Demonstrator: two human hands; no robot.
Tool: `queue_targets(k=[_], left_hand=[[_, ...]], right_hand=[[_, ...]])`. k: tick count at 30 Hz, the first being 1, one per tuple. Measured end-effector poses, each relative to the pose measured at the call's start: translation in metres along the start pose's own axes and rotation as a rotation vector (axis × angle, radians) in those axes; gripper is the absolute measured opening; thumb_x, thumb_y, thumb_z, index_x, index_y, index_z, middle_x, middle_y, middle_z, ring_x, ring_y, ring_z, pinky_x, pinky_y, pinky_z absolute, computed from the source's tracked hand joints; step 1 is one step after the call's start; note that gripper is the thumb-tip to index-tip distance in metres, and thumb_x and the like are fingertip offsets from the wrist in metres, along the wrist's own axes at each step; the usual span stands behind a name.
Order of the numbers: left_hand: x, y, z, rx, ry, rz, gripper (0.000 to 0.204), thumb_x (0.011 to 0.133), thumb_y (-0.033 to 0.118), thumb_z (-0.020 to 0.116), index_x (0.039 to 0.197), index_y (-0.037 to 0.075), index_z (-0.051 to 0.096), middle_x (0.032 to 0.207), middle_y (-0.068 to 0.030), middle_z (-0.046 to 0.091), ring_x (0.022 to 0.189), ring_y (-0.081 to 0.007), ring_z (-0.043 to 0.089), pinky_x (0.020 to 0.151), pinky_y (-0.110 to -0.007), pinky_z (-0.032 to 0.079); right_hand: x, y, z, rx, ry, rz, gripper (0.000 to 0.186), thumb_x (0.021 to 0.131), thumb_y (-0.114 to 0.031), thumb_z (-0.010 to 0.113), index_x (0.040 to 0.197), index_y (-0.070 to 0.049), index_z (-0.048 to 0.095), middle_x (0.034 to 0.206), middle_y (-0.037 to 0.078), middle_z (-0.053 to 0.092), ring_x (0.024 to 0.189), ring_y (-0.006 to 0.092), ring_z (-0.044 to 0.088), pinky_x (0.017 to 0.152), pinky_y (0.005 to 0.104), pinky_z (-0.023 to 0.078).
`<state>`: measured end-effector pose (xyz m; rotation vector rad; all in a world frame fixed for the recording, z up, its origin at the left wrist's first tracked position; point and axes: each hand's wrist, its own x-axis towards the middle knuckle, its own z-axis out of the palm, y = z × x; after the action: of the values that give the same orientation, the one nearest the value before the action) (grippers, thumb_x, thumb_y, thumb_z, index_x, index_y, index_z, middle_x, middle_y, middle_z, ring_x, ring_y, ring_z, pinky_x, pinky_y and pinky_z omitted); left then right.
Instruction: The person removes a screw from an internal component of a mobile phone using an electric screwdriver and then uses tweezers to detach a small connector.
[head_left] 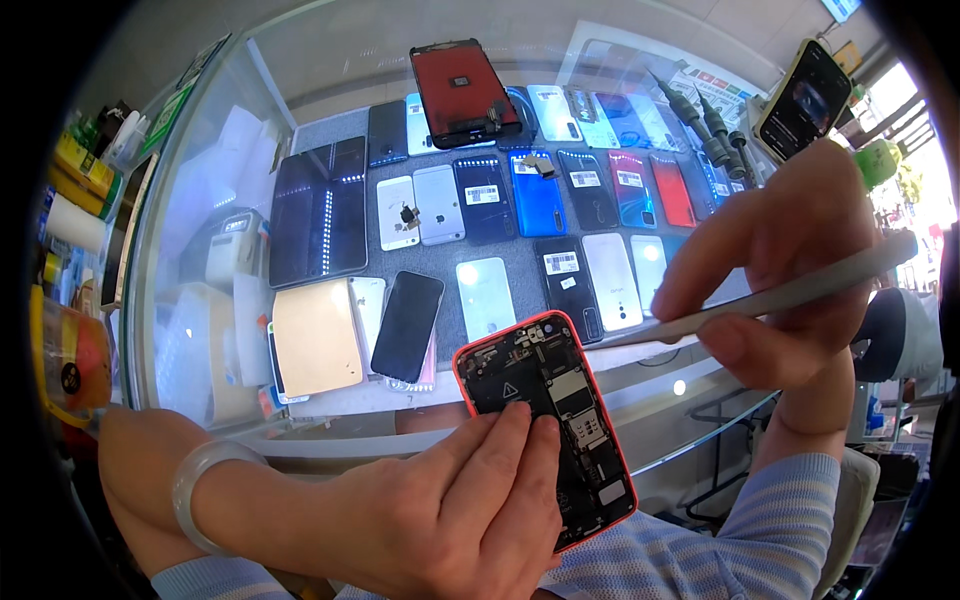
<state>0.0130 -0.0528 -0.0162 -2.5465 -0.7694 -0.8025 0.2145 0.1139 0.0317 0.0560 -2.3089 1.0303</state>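
Observation:
An opened smartphone (598, 455) with a red-orange frame lies tilted in front of me, its battery, circuit board and small metal shields bare. My left hand (460, 510) grips it, fingers pressed over the dark battery; the thumb and the phone's lower left side are hidden. Above and to the right, my right hand (790, 240) pinches slim grey metal tweezers (790, 298). Their thin tip points left, close to the phone's upper right edge; whether it touches the frame I cannot tell.
A glass display case (340, 50) holding several phones stands ahead. On its top lie a removed screen assembly (460, 85) with a red backing, small loose parts (408, 215), a black phone (408, 327) and screwdrivers (690, 115). A lit phone (806, 100) stands at the far right.

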Motion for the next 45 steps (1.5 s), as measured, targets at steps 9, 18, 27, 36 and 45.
queue_targets(k=[9, 18, 27, 36, 45], left_hand=[[-0.007, -0.001, 0.006, 0.083, 0.027, 0.042, 0.049, 0.100, 0.030, 0.042, 0.077, -0.006, 0.067, 0.093, -0.0218, 0.069, 0.086, -0.0317, 0.069, 0.069, -0.032, 0.059], [0.014, -0.003, -0.021, -0.050, -0.201, -0.051, 0.052, 0.101, 0.034, 0.044, 0.077, -0.006, 0.068, 0.092, -0.0195, 0.069, 0.086, -0.0298, 0.069, 0.065, -0.030, 0.058], [0.015, -0.004, -0.023, -0.072, -0.226, -0.043, 0.053, 0.101, 0.035, 0.045, 0.080, -0.008, 0.069, 0.091, -0.0206, 0.070, 0.087, -0.0310, 0.070, 0.064, -0.031, 0.058], [0.015, -0.006, -0.023, -0.098, -0.221, -0.030, 0.054, 0.102, 0.035, 0.046, 0.081, -0.010, 0.068, 0.090, -0.0216, 0.070, 0.085, -0.0324, 0.070, 0.063, -0.031, 0.059], [0.014, -0.005, -0.022, -0.094, -0.211, -0.038, 0.054, 0.102, 0.035, 0.045, 0.081, -0.010, 0.068, 0.090, -0.0218, 0.070, 0.086, -0.0323, 0.070, 0.062, -0.030, 0.058]], right_hand=[[0.005, -0.003, -0.009, -0.062, -0.114, 0.072, 0.033, 0.067, 0.003, 0.084, 0.084, 0.000, 0.056, 0.072, 0.017, 0.069, 0.067, 0.0244, 0.074, 0.053, 0.0258, 0.058], [0.005, -0.003, -0.005, -0.069, -0.081, 0.094, 0.031, 0.066, 0.004, 0.084, 0.080, 0.000, 0.057, 0.070, 0.012, 0.067, 0.068, 0.0251, 0.074, 0.053, 0.0252, 0.058], [0.003, 0.008, -0.005, 0.025, -0.039, 0.141, 0.032, 0.068, 0.003, 0.085, 0.086, 0.001, 0.058, 0.073, 0.009, 0.063, 0.068, 0.0212, 0.072, 0.061, 0.0278, 0.061], [0.004, 0.028, -0.012, 0.556, -0.083, 0.592, 0.028, 0.084, -0.002, 0.074, 0.097, -0.001, 0.049, 0.085, 0.017, 0.070, 0.078, 0.0238, 0.074, 0.066, 0.0287, 0.063], [0.009, 0.017, -0.016, 0.517, -0.040, 0.649, 0.029, 0.084, -0.007, 0.075, 0.096, -0.002, 0.049, 0.086, 0.019, 0.071, 0.073, 0.0246, 0.074, 0.060, 0.0285, 0.063]])
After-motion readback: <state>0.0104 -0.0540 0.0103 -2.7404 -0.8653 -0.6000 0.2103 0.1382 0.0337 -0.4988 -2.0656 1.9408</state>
